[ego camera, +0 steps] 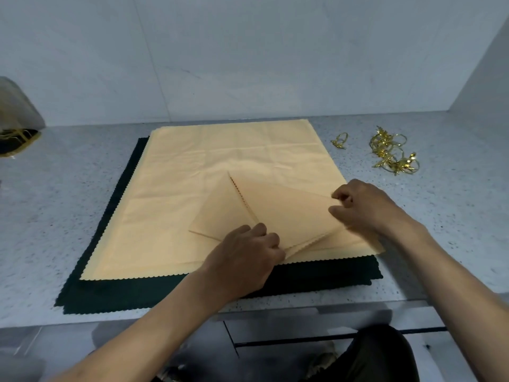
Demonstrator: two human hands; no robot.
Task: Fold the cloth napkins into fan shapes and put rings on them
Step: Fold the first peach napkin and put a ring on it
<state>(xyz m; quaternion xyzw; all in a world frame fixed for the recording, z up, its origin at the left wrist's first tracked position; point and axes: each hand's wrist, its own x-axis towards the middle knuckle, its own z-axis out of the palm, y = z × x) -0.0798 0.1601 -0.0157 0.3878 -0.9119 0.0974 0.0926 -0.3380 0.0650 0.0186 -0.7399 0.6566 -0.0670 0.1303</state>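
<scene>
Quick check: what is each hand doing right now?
Left hand: closed, pinching the folded peach napkin at its near corner.
Right hand: closed, pinching the same napkin's right edge.

a grey speckled countertop (454, 216) runs out past the fingertips to a pale blue-grey wall (248, 51), which meets a side wall (490, 78) at far right; light is soft, even.

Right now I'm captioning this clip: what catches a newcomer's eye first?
A peach napkin stack lies mid-counter on dark green cloth. Near its front right corner, the left hand and right hand pinch a folded-over flap. Gold rings glitter far right.
</scene>
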